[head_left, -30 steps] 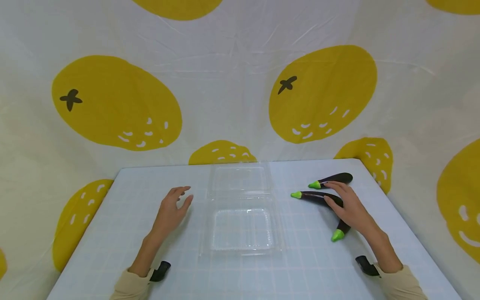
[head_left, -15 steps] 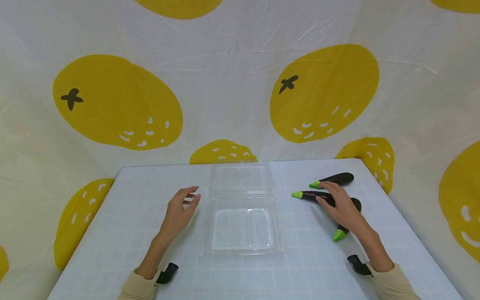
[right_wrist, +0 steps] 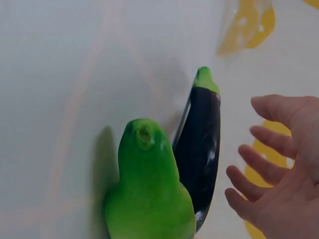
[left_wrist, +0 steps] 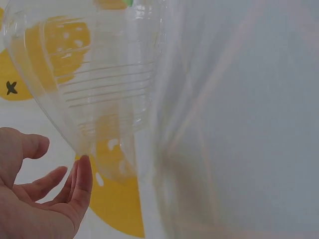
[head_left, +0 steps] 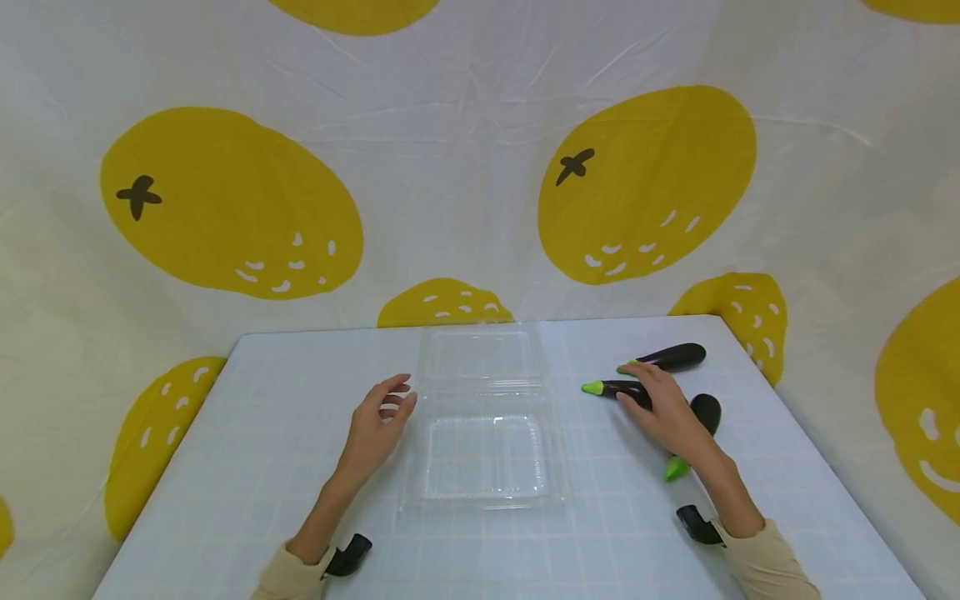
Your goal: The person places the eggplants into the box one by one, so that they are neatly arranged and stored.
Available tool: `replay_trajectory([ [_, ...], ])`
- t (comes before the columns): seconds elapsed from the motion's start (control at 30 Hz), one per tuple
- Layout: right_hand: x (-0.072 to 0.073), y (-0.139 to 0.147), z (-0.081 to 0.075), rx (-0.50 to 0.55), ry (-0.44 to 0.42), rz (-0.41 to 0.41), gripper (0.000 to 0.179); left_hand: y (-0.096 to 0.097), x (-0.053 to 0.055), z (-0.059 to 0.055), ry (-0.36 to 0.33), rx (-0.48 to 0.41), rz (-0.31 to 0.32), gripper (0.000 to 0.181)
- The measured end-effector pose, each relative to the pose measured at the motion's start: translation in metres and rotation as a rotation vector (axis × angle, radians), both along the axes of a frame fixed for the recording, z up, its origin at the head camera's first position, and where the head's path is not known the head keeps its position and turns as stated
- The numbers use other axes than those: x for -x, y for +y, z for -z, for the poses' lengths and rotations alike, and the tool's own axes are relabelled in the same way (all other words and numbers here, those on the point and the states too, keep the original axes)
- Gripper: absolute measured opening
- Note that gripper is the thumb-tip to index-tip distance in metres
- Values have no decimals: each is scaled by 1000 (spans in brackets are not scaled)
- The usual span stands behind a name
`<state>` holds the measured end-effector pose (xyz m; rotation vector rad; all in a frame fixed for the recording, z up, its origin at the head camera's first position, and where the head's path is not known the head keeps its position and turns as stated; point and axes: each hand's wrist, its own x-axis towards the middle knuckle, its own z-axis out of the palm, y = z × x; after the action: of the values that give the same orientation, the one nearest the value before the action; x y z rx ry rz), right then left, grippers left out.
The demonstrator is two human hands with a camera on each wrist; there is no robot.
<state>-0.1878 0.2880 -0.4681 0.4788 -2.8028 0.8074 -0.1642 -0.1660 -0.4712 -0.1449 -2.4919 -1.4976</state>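
Note:
A hinged clear plastic container (head_left: 487,454) lies opened out mid-table, its lid (head_left: 480,354) toward the back. Just off its left side is my left hand (head_left: 375,425), fingers loosely bent and holding nothing; in the left wrist view a fingertip overlaps the container's edge (left_wrist: 75,114), and contact is unclear. Over on the right, my right hand (head_left: 663,412) hovers over the middle eggplant (head_left: 622,389), hiding part of it. Its fingers are spread beside that eggplant (right_wrist: 199,134) in the right wrist view, apart from it. A nearer eggplant (head_left: 707,410) lies under the wrist, a farther one (head_left: 678,357) behind.
The table (head_left: 525,558) wears a pale checked cloth. A white curtain with yellow fruit prints (head_left: 232,204) hangs behind and at both sides. Black wrist cameras (head_left: 348,556) are strapped below both hands.
My left hand has moved right, closer to the container. The right hand has shifted left across the eggplants, uncovering more of the nearest one. The eggplants and container have stayed put.

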Motion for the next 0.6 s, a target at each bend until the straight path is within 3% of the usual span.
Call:
replay_trajectory([
  [0.23,4,-7,5,-26,-21,23,45,5,0,1,-39,-11,-34,39],
  [0.47,4,-12,7,-47,-16,17,44,5,2,6,-36,-50,-44,35],
  [0.6,4,-13,8,-50,-1,7,43,5,3,6,-82,-89,-46,35],
])
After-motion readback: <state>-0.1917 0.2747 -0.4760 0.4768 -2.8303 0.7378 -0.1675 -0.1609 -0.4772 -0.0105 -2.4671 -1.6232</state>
